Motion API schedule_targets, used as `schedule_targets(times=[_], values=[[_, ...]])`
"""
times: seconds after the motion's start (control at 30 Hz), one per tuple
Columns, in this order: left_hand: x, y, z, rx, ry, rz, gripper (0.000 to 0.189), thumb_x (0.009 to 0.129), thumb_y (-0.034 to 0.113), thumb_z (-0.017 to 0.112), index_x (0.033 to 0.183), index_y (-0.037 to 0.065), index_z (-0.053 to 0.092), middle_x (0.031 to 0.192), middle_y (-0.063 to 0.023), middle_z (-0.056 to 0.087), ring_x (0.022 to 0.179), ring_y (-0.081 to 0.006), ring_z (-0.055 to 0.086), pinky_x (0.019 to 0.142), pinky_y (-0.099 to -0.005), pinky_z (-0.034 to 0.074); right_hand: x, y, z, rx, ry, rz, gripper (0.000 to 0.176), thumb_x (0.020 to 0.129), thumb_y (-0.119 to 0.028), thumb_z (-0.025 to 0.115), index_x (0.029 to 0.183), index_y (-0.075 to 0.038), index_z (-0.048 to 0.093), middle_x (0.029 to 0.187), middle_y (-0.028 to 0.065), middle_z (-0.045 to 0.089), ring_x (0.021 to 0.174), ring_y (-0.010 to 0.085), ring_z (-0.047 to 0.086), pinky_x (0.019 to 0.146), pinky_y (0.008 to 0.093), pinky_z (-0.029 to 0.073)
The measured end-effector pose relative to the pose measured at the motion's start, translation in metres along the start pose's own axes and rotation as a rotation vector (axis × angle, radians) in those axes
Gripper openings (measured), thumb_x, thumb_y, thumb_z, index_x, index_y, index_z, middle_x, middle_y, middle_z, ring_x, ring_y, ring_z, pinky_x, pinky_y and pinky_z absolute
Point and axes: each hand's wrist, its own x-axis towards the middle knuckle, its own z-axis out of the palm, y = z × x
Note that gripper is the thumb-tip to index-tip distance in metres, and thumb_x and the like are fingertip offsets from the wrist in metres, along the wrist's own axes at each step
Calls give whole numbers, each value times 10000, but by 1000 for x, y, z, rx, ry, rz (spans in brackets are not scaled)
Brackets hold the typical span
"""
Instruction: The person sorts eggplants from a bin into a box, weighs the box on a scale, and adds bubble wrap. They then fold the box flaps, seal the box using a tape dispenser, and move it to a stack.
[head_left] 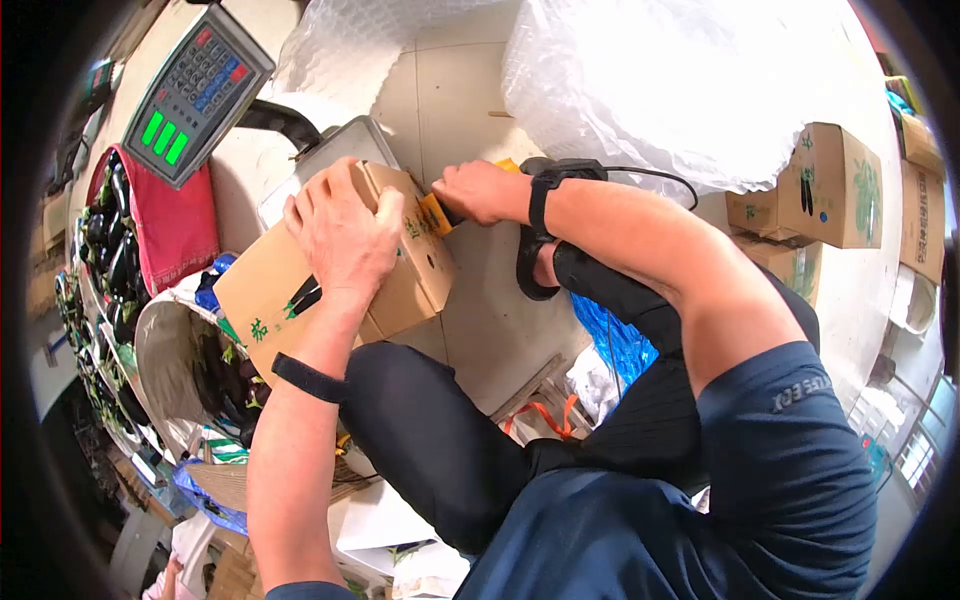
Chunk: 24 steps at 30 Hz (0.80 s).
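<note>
A closed cardboard box (255, 283), printed with a green character and a dark eggplant picture, sits tilted across the platform of a scale (352, 143). My left hand (345, 225) grips its upper part, fingers bent over the far edge and thumb apart on the near side. At the box's right end, my right hand (480, 193) is closed round a yellow-and-dark tape dispenser (436, 214), mostly hidden by the fingers. Its yellow front end is against the box. A black strap circles each wrist.
The scale's display (198, 95) stands at upper left. Eggplants (122, 265) fill containers on the left, beside a red cloth (175, 220). Clear bubble wrap (660, 90) lies ahead. More cardboard boxes (840, 185) are stacked at right. Blue plastic (612, 335) is near my legs.
</note>
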Motion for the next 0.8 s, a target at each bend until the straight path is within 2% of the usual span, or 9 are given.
schedule_targets(times=[0.07,0.1,0.2,0.3,0.43,0.63,0.7,0.73,0.8], values=[[2,-1,0,1,-17,-10,497,907,408,610,1288,89,580,1242,-164,599,1250,-333,511,1146,-503,261,9,-18,-36,-46,-202,80,178,845,-233,693,945,-94,742,980,202,748,935,364,738,680,536,586],[1,-1,1,2,-41,-32,486,934,415,597,1292,87,575,1246,-161,588,1260,-325,506,1157,-517,249,26,-39,-41,-412,-385,71,301,862,-296,696,1106,-131,757,1107,127,757,1002,308,736,738,565,585],[1,-1,0,46,-64,-17,497,984,464,542,1327,105,570,1275,-157,583,1272,-325,498,1151,-508,259,32,-71,-68,-597,-557,34,284,912,-275,682,1169,-178,755,1170,21,753,1037,285,728,767,544,581],[-1,-2,-3,53,-89,25,555,992,495,515,1402,120,536,1359,-169,553,1331,-330,461,1167,-516,249,48,-61,-30,-485,-418,203,279,936,-282,656,1174,-175,753,1201,31,744,1058,290,723,777,557,577],[-19,-35,-15,36,-95,262,651,1004,523,474,1531,143,431,1545,-199,427,1470,-351,340,1217,-530,193,-3,-57,-65,-441,-107,66,233,924,-219,654,1115,-125,748,1086,53,767,980,277,744,753,507,583],[-83,-177,-33,290,-62,-310,640,1068,458,401,1583,85,333,1628,-200,320,1509,-356,281,1224,-473,223,-64,-21,-123,-98,-36,391,204,778,-177,744,946,-68,788,957,114,769,917,314,743,742,450,594],[-98,-239,-14,-362,57,-324,602,1098,445,357,1609,134,293,1649,-165,295,1507,-323,300,1218,-439,254,-75,-24,-137,200,123,617,225,738,-158,731,923,-37,774,919,173,748,891,316,735,723,426,579],[-97,-206,-38,-749,-12,-622,616,1108,454,345,1624,132,249,1664,-136,266,1508,-297,300,1217,-405,265,-75,-22,-137,433,236,630,249,738,-180,741,927,-19,763,886,169,744,833,297,729,697,411,568],[-98,-214,-49,-1224,-113,-777,670,1082,544,363,1568,83,344,1533,-124,458,1366,-290,484,1135,-417,399,-77,-28,-136,1036,438,555,374,744,-252,770,988,27,725,783,130,720,656,222,689,614,379,531]])
